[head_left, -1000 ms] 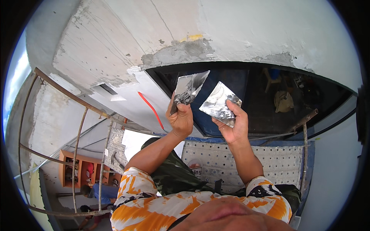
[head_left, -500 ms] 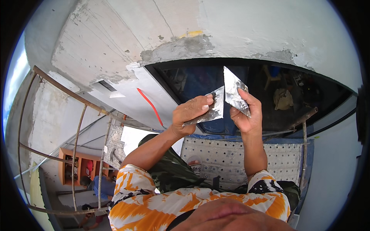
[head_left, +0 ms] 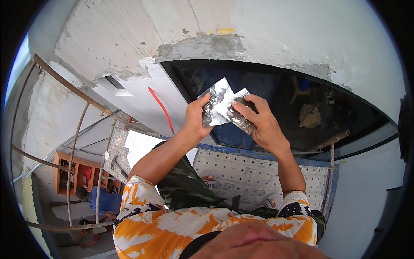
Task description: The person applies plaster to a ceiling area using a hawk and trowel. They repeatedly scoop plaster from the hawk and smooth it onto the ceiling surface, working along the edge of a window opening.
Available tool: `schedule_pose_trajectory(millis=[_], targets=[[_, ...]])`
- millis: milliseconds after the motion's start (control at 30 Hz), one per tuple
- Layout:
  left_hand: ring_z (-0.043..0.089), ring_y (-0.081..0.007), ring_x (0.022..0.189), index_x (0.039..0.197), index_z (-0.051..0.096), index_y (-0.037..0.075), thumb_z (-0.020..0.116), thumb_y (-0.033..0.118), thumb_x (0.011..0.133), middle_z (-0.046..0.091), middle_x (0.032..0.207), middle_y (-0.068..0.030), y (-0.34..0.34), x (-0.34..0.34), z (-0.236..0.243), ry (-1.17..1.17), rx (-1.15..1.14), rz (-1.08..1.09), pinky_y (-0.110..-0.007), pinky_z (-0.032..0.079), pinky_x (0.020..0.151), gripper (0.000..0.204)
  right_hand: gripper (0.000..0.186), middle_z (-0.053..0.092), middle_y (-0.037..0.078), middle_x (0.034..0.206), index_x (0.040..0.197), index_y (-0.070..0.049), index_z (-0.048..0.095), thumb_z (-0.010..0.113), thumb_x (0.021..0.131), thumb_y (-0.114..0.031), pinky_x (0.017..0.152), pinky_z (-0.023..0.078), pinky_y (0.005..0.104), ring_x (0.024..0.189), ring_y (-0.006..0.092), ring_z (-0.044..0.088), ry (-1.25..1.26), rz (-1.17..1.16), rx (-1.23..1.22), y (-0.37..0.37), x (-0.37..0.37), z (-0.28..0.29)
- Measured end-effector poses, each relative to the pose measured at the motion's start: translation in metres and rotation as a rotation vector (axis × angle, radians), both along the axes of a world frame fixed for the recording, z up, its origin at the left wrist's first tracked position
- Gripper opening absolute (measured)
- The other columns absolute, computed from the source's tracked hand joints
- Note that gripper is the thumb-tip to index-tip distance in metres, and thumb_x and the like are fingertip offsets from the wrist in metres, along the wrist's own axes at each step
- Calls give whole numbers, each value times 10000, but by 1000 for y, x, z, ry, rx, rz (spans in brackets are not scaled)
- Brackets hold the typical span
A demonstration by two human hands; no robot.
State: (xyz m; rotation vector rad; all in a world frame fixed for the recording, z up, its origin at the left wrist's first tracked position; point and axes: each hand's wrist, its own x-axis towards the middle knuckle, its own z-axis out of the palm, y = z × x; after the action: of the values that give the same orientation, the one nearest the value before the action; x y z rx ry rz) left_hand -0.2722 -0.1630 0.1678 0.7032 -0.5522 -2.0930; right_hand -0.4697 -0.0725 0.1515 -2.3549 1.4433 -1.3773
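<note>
In front of my chest, my left hand [head_left: 197,115] grips a flat metal putty blade [head_left: 218,96] smeared with white paste. My right hand [head_left: 266,125] is closed on a second putty blade [head_left: 242,119], its thumb and fingers on the outer end. The two blades cross: the right one lies over part of the left one, and white paste [head_left: 226,105] sits where they meet. Handles do not show; both look like thin plates held by their edges.
Below me lies a perforated scaffold platform [head_left: 241,168], with rusty rails [head_left: 71,88] on the left. A hammer [head_left: 119,167] rests by a white sheet [head_left: 140,146]. A red tube [head_left: 161,108] sticks out beside a dark window [head_left: 276,93]. Two people [head_left: 100,202] are lower left.
The blades, side by side before, now overlap. My right hand has turned over so its back shows, and its blade has swung down across the left one. My view has shifted slightly.
</note>
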Motion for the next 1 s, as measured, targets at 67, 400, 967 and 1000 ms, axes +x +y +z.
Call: schedule_pose_trajectory(millis=[67,400,967,1000], targets=[[649,-257,1075,1263,539,24,456,225,1017,640,1197,-132,-6,7,5,-83,-13,82,-433,534,939,329,485,556,144,1174,1304,-160,618,629,854,21,919,473,366,1083,315,567,27,-99,64,-2,-15,-2],[680,-188,942,1204,561,31,514,200,1011,668,1082,-64,-14,7,-1,-23,-398,340,-385,567,847,261,246,705,102,947,1106,11,620,597,934,-164,639,577,358,774,195,704,-1819,443,777,4,18,-29],[652,-202,1029,1252,536,39,502,211,1014,647,1152,-78,-5,6,8,-4,-334,233,-397,525,932,296,308,659,60,1084,1157,38,611,591,986,-218,849,504,307,945,146,633,-1269,86,61,-13,40,-59],[656,-204,1020,1248,541,36,494,213,1016,652,1147,-77,-5,6,6,-51,-321,246,-395,528,925,295,286,662,59,1075,1155,3,629,622,946,-192,832,511,315,941,173,638,-994,13,-17,-16,37,-57]])
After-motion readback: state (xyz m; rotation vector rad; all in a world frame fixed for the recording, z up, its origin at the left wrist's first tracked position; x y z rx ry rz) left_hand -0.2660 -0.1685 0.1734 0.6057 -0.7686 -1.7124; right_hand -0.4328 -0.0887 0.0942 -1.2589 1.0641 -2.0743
